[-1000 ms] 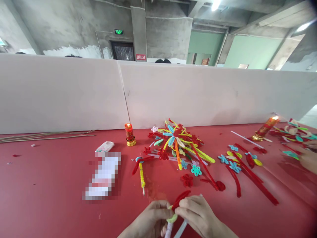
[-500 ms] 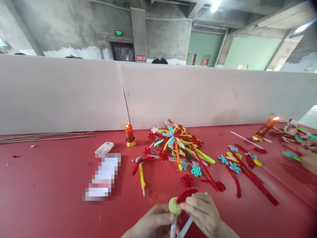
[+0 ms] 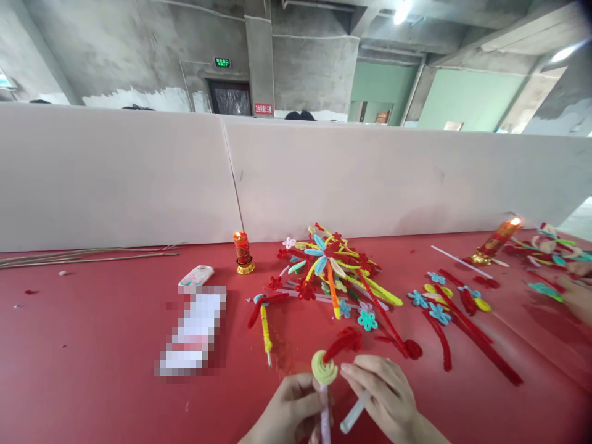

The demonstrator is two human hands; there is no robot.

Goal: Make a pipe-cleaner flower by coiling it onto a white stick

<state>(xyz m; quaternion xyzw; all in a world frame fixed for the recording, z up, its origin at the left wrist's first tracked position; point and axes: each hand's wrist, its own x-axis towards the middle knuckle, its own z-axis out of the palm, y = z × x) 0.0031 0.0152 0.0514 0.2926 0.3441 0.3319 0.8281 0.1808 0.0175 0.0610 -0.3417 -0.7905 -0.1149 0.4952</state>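
My left hand grips a thin pale stick topped with a yellow-green pipe-cleaner spiral, held upright near the table's front edge. A red pipe-cleaner tail runs up and right from the spiral. My right hand is close on the right, its fingertips near the spiral, and it holds a clear white tube. Both hands hover over the red tabletop.
A heap of coloured pipe-cleaner flowers lies mid-table, more pieces to the right. Two lit red candles stand near the white partition. A blurred packet and thin sticks lie left. Another person's hand is at the right edge.
The yellow-green piece has been raised and turned so that its spiral faces me. My right hand has drawn back slightly from it, and the clear tube now shows in it.
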